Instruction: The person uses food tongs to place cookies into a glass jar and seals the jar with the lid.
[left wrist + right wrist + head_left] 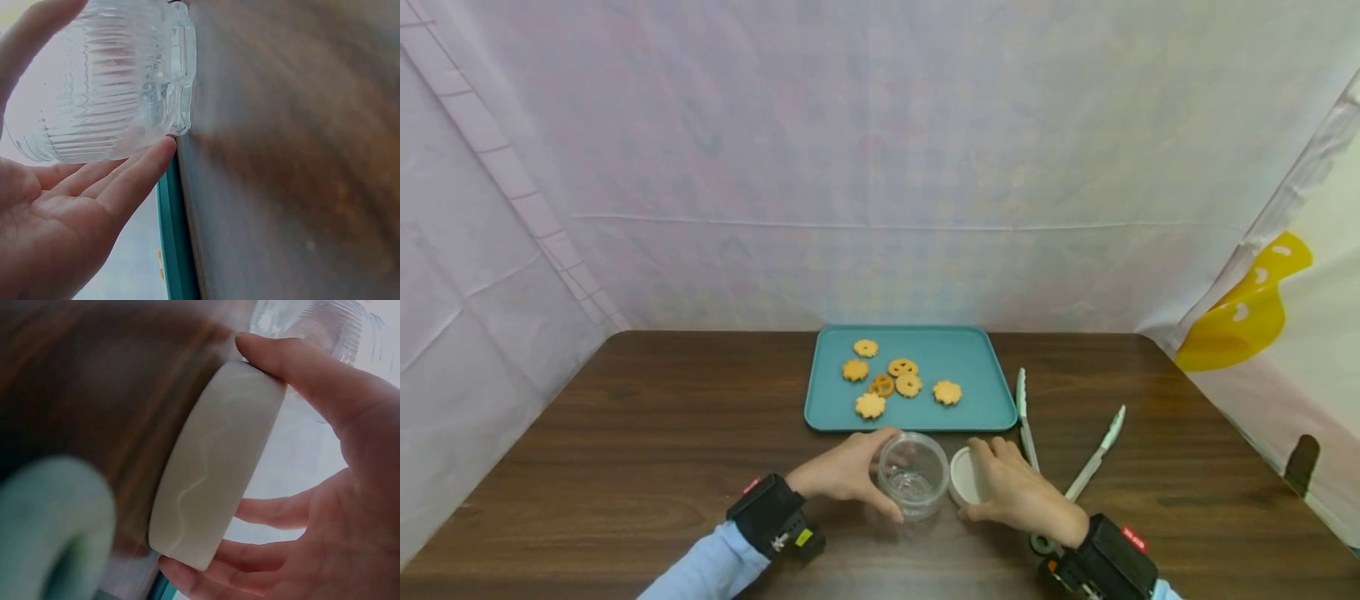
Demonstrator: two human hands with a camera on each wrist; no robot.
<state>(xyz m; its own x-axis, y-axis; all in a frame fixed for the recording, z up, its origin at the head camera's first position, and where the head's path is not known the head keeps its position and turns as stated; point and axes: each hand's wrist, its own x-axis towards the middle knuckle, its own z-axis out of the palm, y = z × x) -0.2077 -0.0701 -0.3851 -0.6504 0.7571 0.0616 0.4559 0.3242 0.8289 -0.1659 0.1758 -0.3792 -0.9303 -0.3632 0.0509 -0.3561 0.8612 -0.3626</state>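
Observation:
A clear ribbed jar (pixel 913 475), its top uncovered, stands on the table in front of the tray. My left hand (pixel 850 473) holds it from the left, thumb on the near side and fingers on the far side; the left wrist view shows the fingertips by the jar's base (pixel 181 75). Just right of the jar, my right hand (pixel 1018 492) grips a round off-white lid (pixel 967 477) by its edge. In the right wrist view the lid (pixel 215 465) has a wavy line on its side and sits at the table surface between thumb and fingers.
Behind the jar lies a teal tray (pixel 977 350) with several cookies (pixel 870 406) and small pretzels (pixel 882 385). Spread tongs (pixel 1096 458) lie to the right, partly under my right hand and wrist. White curtains surround the brown table (pixel 625 450); a yellow shape (pixel 1247 325) hangs at right.

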